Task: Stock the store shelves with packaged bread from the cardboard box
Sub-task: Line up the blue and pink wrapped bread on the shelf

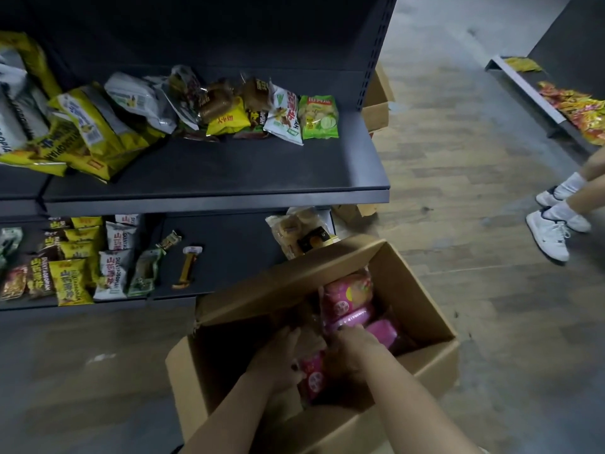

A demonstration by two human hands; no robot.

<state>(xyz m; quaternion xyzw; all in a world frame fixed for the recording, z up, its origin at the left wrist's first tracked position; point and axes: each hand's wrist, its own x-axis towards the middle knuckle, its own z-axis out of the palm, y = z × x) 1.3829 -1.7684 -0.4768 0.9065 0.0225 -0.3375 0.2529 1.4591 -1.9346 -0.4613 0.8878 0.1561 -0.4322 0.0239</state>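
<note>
**A:** Starting at the left: yellow bags [88, 132] are piled loosely on the upper shelf [229, 168], and a green bag [319, 117] ends the row. Below them, small packs [70, 280] stand in rows on the lower shelf [229, 253].

**B:** What's in the way?

**A:** The cardboard box [435, 362] sits on the floor against the lower shelf. Its raised flap [281, 283] covers part of a clear bread pack [291, 231] at the shelf's right end.

**B:** And the hands?

**A:** Both are inside the box. The person's left hand [278, 352] lies over a pale packet, and the blur hides whether its fingers are gripping. The right hand [352, 348] has bent fingers touching the near edge of the pink packs [347, 296]. Whether that is a real grasp cannot be told.

**B:** How do the pink packs lie?

**A:** They are stacked in the box's right half with their printed faces up. Their long edges run across the box, rising slightly to the right.

**B:** Further right?

**A:** Another person's white shoes [550, 235] stand on the floor. Beyond them is a far shelf [523, 90] of orange packets [582, 109].
</note>
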